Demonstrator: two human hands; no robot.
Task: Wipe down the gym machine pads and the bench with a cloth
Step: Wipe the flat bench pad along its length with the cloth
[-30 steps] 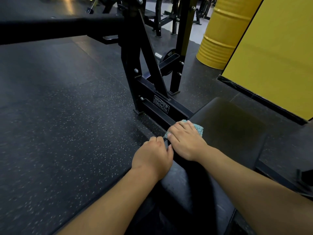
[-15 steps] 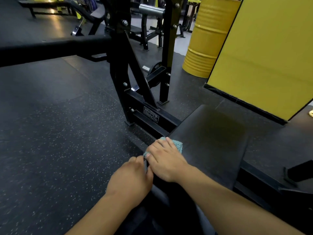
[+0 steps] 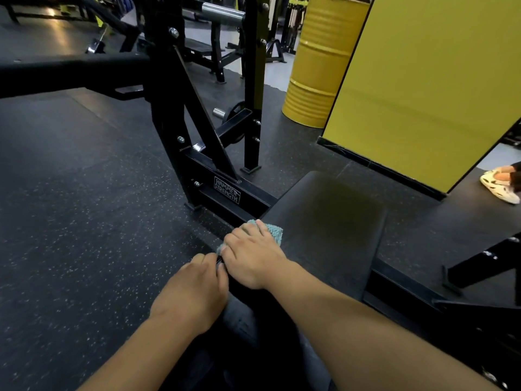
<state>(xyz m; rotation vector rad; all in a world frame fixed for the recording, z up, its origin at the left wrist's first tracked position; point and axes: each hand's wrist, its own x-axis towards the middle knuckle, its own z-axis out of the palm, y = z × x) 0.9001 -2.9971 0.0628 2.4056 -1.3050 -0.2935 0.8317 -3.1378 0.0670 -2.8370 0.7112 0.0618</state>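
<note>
A black padded bench seat (image 3: 329, 221) lies ahead of me, low and flat. My right hand (image 3: 253, 258) presses a teal fluffy cloth (image 3: 275, 231) onto the seat's near left corner; most of the cloth is hidden under the palm. My left hand (image 3: 191, 294) sits right beside it with fingers curled over the pad's left edge, touching the right hand's thumb side. A long black pad (image 3: 70, 73) of the machine juts in from the left at upper height.
The black Hammer Strength frame (image 3: 225, 193) rises just beyond the seat. A yellow drum (image 3: 318, 77) and a yellow wall panel (image 3: 423, 80) stand at the right. Another person's light shoe (image 3: 499, 186) shows at the far right. Speckled rubber floor (image 3: 70, 221) spreads left.
The camera has tilted up, so more of the frame and drum shows. Both hands stay together at the seat's left corner, with the cloth still under the right hand.
</note>
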